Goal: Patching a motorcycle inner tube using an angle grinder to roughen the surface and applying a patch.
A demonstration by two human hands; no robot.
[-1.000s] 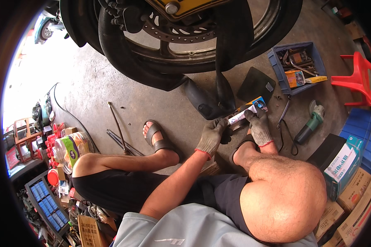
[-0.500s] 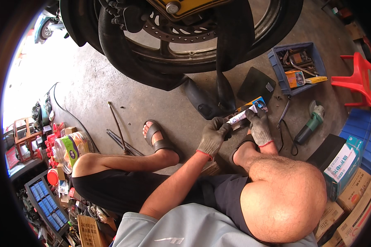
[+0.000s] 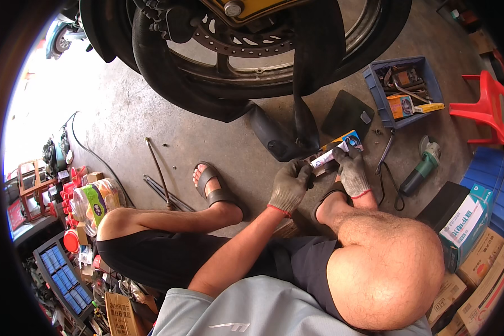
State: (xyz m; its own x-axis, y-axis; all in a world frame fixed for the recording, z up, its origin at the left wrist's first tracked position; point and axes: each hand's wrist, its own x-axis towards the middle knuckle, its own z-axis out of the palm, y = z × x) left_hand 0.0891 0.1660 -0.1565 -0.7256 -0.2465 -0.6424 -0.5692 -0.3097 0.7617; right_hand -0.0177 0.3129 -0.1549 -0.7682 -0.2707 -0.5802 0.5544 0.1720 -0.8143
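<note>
My left hand (image 3: 289, 183), in a grey-coated knit glove, pinches the lower left end of a small white tube (image 3: 326, 157). The gloved fingers of my right hand (image 3: 353, 172) are closed round the tube's other end. A blue and yellow box (image 3: 353, 138) shows just behind the tube; whether my fingers touch it I cannot tell. Beyond my hands a black rubber inner tube (image 3: 269, 130) hangs out of the motorcycle wheel (image 3: 257, 79) down to the floor. Next to it lies a dark flat sheet (image 3: 346, 115).
A blue crate (image 3: 378, 95) of tools stands at the far right, near a red plastic chair (image 3: 487, 112). A green angle grinder (image 3: 423, 171) lies on the floor. Cartons (image 3: 479, 263) are stacked at the right. Metal bars (image 3: 158, 171) lie left of my foot; jars and parts crowd the left.
Both hands stay on the white tube in almost the same place. The fingers and the tube have shifted only slightly.
</note>
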